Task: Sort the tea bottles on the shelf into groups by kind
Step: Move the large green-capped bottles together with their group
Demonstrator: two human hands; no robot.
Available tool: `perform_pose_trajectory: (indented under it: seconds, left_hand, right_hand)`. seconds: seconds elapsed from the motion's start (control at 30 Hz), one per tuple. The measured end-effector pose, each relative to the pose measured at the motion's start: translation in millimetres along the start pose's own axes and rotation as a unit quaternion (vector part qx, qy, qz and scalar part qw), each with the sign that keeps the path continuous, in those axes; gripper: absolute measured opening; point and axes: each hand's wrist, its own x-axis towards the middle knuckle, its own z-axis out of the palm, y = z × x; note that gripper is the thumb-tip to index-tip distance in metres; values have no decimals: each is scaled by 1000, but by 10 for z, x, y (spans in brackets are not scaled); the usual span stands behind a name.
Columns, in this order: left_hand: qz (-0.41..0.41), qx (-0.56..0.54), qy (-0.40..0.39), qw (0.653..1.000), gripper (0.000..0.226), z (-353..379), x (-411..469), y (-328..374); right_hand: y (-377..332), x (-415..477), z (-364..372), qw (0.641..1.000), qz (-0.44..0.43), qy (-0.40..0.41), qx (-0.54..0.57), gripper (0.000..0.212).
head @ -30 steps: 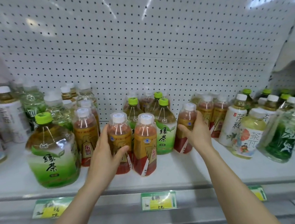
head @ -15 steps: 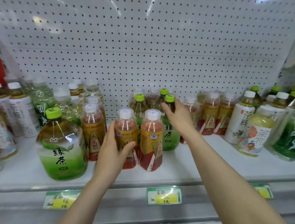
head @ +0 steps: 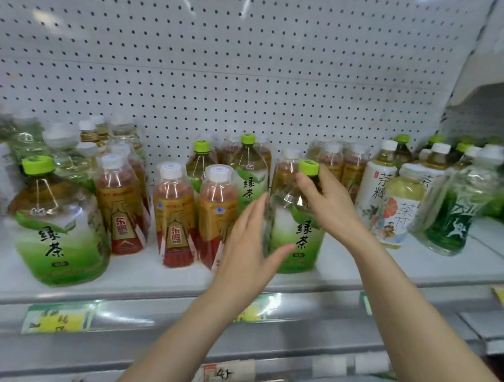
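Observation:
My right hand [head: 330, 205] grips the neck of a green-capped green tea bottle [head: 301, 241] near the shelf's front edge, tilted slightly. My left hand [head: 248, 239] is flat against that bottle's left side, fingers spread. Two red-and-gold tea bottles [head: 175, 224] with white caps stand just to the left, a third [head: 121, 210] beyond them. A large green tea bottle [head: 58, 230] stands at the left. Two more green-capped bottles [head: 251, 172] stand behind, near the pegboard.
White-labelled tea bottles [head: 377, 193] and dark green-labelled bottles [head: 454, 214] crowd the right of the white shelf [head: 137, 278]. Clear and pale bottles [head: 66, 151] fill the far left. A pegboard wall [head: 235, 71] backs the shelf. Price tags [head: 59, 320] line the front rail.
My right hand has pulled a green tea bottle forward and to the right from the back row. My left hand let go of the red-and-gold bottle and moved right onto the green bottle.

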Motion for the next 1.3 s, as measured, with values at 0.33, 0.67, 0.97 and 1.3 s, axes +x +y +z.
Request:
perform_pose_trajectory:
  seconds: [0.33,0.67,0.97,1.3]
  left_hand:
    - [-166,-118,59,977,89,594,273,129]
    - [-208,-159,226,938,60,175,-226,505]
    - [-273,-125,305,903,74,-301,-704,399]
    - [-281,-183,281,899,64,-301,-746,263]
  right_hand:
    - [372,133,-414,969,26,-121,213,44]
    - [-58,1019,256,984,-95,-143,46,66]
    - [-241,1382,1031,991,65,-118,-18,49]
    - [-408,809,684,977,-33,-62,-201,54]
